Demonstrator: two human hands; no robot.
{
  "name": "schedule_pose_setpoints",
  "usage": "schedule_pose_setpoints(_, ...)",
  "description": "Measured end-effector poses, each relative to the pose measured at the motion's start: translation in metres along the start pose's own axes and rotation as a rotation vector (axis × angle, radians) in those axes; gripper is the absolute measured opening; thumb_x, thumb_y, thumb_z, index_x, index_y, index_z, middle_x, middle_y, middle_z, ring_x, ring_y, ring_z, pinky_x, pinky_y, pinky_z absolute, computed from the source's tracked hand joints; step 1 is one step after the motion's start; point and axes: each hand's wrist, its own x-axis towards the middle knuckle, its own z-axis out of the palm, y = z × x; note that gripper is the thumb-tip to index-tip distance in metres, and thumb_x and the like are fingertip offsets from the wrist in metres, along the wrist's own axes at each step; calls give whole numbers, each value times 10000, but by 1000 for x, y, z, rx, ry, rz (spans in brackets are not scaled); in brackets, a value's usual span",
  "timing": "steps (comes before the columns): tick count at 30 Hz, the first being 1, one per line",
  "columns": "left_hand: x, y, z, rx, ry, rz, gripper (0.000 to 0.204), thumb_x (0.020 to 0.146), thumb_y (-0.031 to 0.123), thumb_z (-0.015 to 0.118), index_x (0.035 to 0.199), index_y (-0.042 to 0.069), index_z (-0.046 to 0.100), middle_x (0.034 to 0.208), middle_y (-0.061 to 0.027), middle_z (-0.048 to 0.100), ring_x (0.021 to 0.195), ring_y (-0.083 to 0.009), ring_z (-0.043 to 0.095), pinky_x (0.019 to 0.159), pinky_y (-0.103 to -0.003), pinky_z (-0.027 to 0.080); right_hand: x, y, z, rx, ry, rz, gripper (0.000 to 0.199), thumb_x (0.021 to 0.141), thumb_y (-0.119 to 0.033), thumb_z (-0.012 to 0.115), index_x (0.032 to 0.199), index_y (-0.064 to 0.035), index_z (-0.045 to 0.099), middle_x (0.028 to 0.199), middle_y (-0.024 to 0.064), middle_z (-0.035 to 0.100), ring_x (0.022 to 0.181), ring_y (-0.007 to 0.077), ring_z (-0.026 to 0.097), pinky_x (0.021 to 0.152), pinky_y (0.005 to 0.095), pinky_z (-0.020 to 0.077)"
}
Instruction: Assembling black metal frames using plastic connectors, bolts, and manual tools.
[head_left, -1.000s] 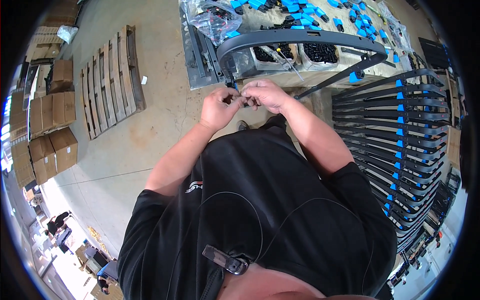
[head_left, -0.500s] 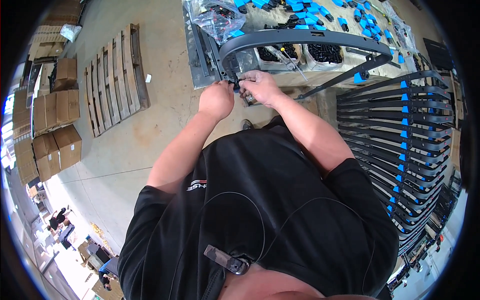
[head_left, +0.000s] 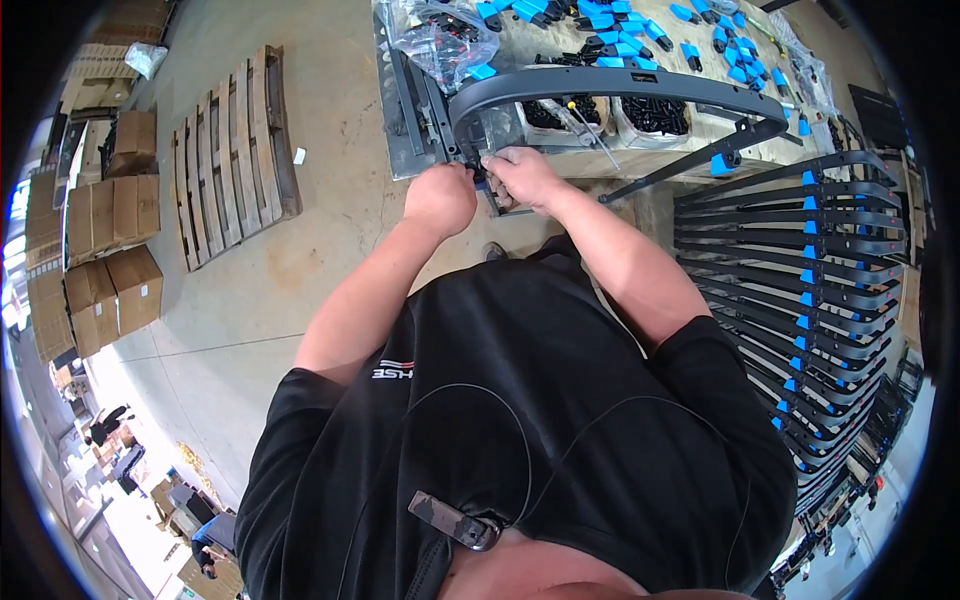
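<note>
A dark grey curved metal frame (head_left: 610, 82) lies across the near edge of the workbench, its bend reaching over the bench's left corner. By that end, my left hand (head_left: 440, 200) is closed, its fingertips pressed against a small dark part whose shape I cannot make out. Facing it, my right hand (head_left: 526, 180) is also closed, with thumb and fingers curled at the same spot. My two hands nearly touch. What each one pinches is mostly hidden by the fingers. The frame's straight leg (head_left: 665, 173) runs toward the right, with a blue and black piece (head_left: 725, 162) on it.
On the workbench (head_left: 590, 158) stand two bins of small black parts (head_left: 652, 118), with several blue-capped pieces (head_left: 625, 45) and a plastic bag (head_left: 445, 48) behind. Stacked dark frames (head_left: 790, 270) fill the right. A wooden pallet (head_left: 230, 155) and cardboard boxes (head_left: 115, 290) are at left.
Both hands stay together at the frame's left end. My left hand has shifted slightly right, and my right fingers curl lower. The bench and frame appear slightly further right in view.
</note>
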Motion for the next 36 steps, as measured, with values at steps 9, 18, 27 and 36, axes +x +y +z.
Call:
schedule_pose_setpoints(9, -1, 4, -9, 46, -35, 14, 364, 1038, 266, 427, 1033, 15, 691, 1100, -211, 708, 1050, -376, 668, 927, -475, 525, 8, 21, -6, -47, 18, -322, 219, 913, -83, 704, 1086, 48, 670, 823, 77, 700, 696, 138, 661, 652, 290, 543)
schedule_pose_setpoints(18, -1, 1, -6, 41, -26, 28, 357, 1032, 261, 433, 1025, 14, 690, 1090, -212, 708, 1046, -375, 668, 925, -476, 528, 0, 6, -3, -111, 33, -122, 300, 969, -245, 675, 841, 26, 669, 701, 46, 626, 577, 124, 578, 534, 300, 490)
schedule_pose_setpoints(27, 1, -2, -1, -2, -7, 14, 350, 1025, 274, 456, 1010, 0, 674, 1062, -229, 702, 1025, -412, 655, 908, -501, 520, 1, 1, 12, -251, 188, -97, 437, 1010, -362, 566, 841, 29, 665, 689, 84, 614, 573, 178, 540, 548, 373, 439)
schedule_pose_setpoints(36, 0, -2, -4, -5, -29, 8, 332, 1018, 257, 460, 1006, 3, 674, 1063, -222, 704, 1028, -407, 655, 912, -497, 522, 13, 16, 13, -127, 191, -184, 577, 1031, -467, 473, 834, 41, 661, 713, 89, 630, 690, 209, 576, 685, 410, 451)
